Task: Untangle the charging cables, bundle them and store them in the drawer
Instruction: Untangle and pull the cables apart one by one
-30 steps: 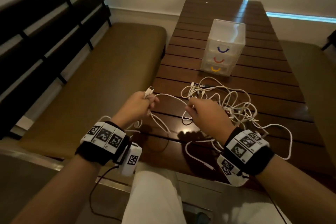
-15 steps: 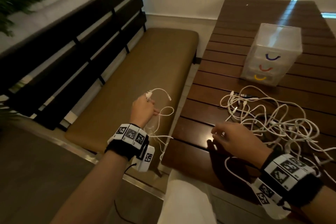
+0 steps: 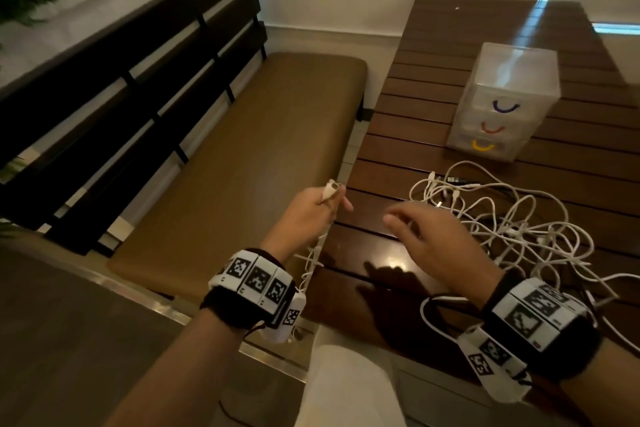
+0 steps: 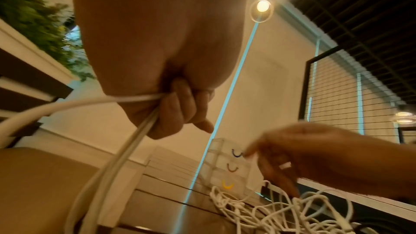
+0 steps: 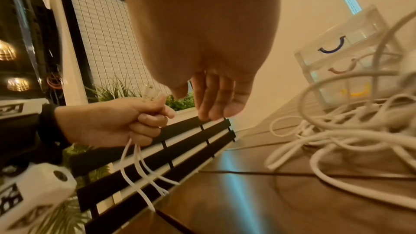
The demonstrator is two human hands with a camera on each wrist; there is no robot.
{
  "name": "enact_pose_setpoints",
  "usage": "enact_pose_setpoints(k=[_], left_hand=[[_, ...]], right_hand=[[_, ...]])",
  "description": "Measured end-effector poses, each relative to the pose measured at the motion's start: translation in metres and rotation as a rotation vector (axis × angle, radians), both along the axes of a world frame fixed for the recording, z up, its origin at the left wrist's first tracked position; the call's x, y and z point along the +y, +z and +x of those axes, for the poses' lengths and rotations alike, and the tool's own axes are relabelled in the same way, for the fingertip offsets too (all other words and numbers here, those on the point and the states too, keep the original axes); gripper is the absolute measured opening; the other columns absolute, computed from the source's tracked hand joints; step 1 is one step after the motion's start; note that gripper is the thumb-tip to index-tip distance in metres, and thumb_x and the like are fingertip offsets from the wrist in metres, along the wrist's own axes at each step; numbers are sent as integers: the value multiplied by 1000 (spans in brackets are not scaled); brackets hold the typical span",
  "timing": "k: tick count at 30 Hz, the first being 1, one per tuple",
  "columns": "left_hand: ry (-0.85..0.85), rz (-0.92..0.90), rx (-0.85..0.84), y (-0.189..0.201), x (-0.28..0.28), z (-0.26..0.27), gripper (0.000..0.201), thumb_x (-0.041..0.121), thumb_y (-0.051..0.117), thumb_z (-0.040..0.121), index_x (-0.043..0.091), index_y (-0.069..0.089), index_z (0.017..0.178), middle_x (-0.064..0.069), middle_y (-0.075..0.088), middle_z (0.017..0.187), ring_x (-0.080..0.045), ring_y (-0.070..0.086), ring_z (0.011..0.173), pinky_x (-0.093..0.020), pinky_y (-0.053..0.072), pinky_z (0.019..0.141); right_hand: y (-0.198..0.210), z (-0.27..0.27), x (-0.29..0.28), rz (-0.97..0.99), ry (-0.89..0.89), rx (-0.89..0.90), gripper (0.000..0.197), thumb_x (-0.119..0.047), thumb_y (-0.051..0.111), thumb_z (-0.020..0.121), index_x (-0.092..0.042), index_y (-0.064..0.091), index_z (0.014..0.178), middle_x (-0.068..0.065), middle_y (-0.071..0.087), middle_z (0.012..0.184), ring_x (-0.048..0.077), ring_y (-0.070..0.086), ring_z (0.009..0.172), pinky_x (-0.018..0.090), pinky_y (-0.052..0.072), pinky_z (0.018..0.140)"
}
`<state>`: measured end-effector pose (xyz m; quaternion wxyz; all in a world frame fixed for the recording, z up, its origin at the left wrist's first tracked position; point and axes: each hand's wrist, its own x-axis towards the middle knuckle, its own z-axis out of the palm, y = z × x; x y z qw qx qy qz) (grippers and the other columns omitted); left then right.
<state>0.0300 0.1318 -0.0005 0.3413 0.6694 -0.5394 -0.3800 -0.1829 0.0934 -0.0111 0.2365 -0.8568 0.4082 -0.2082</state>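
My left hand (image 3: 322,204) is held over the table's left edge and grips a separated white cable (image 5: 139,170). Its plug ends stick up above the fist and its strands hang down below the fist (image 4: 135,141). My right hand (image 3: 415,232) hovers open above the table with fingers extended, holding nothing, just left of the tangle of white cables (image 3: 512,229). A clear three-drawer unit (image 3: 502,104) with blue, red and yellow handles stands behind the tangle, all drawers closed. The wrist views show the same tangle (image 5: 337,131) and drawer unit (image 4: 223,170).
The dark slatted wooden table (image 3: 450,45) carries the cables and drawers. A brown cushioned bench (image 3: 242,166) with a dark slatted back runs along its left side. One cable loop trails off the table's near edge by my right wrist.
My left hand drew one cable out of the tangle and leftward, off the table edge. My right hand let go of the cables and now hovers open. The head view swung left.
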Motion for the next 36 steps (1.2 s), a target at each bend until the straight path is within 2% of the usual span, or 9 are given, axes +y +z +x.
enact_pose_setpoints(k=[3, 6, 11, 17, 21, 24, 28, 32, 36], left_hand=[[-74, -16, -79, 0, 1, -19, 31, 27, 48, 101, 24, 69, 77, -2, 68, 79, -15, 60, 72, -33, 44, 67], [-134, -6, -143, -7, 1, -30, 22, 1, 52, 89, 10, 66, 74, -4, 66, 76, -17, 56, 70, -31, 43, 63], [-167, -34, -204, -9, 8, -45, 29, -6, 51, 82, 15, 70, 75, -4, 70, 79, -18, 64, 76, -37, 52, 70], [-158, -50, -192, -3, 10, -53, 39, 1, 51, 86, 25, 48, 56, 7, 53, 56, -3, 50, 50, -18, 35, 49], [-186, -17, -266, -3, 10, -57, 26, 7, 45, 90, 14, 59, 69, -8, 65, 75, -29, 61, 70, -39, 48, 61], [-170, -65, -169, -3, 12, -57, 27, 11, 47, 90, 31, 58, 76, 6, 65, 76, -14, 62, 69, -30, 49, 57], [-96, -134, -23, -7, 14, -58, 19, 24, 52, 88, 28, 62, 104, 11, 68, 92, -2, 64, 81, -21, 53, 66], [-179, -60, -154, -8, 10, -62, 29, 26, 41, 89, 15, 65, 79, -9, 69, 79, -32, 65, 74, -49, 54, 67], [-177, -23, -150, -10, 11, -62, 42, 41, 36, 90, 40, 68, 62, -3, 67, 76, -25, 63, 75, -43, 49, 69]], right_hand=[[18, 12, 5, -40, 0, -174, 47, -49, 44, 98, -19, 60, 130, -12, 59, 101, 2, 52, 89, 11, 39, 78], [24, 23, 13, -61, 77, -59, 60, -56, 29, 96, -19, 51, 138, -10, 52, 104, 7, 45, 100, 21, 38, 87], [17, 25, 17, -44, 60, -58, 24, -30, 42, 103, -13, 58, 110, -2, 55, 103, 9, 41, 92, 25, 37, 81], [12, 21, 23, -13, 69, -131, 26, -33, 37, 100, -14, 54, 103, -8, 48, 96, 9, 41, 89, 23, 34, 77], [13, 19, 23, 7, 85, -166, 17, -24, 42, 103, -13, 54, 105, -7, 50, 97, 11, 45, 91, 22, 36, 79], [13, 15, 23, 29, 122, -216, 13, -21, 46, 102, -13, 56, 102, -13, 47, 93, 7, 44, 89, 16, 35, 78], [16, 12, 23, -6, 125, -270, 17, -21, 45, 100, -9, 57, 98, -11, 48, 91, 10, 46, 88, 12, 34, 79], [20, 9, 21, 10, 144, -229, 17, -23, 48, 100, -11, 60, 103, -11, 53, 93, 6, 48, 86, 12, 36, 77], [30, -10, 19, 166, 81, -302, 26, -30, 46, 99, -16, 58, 116, -16, 58, 82, -1, 57, 73, 16, 43, 68]])
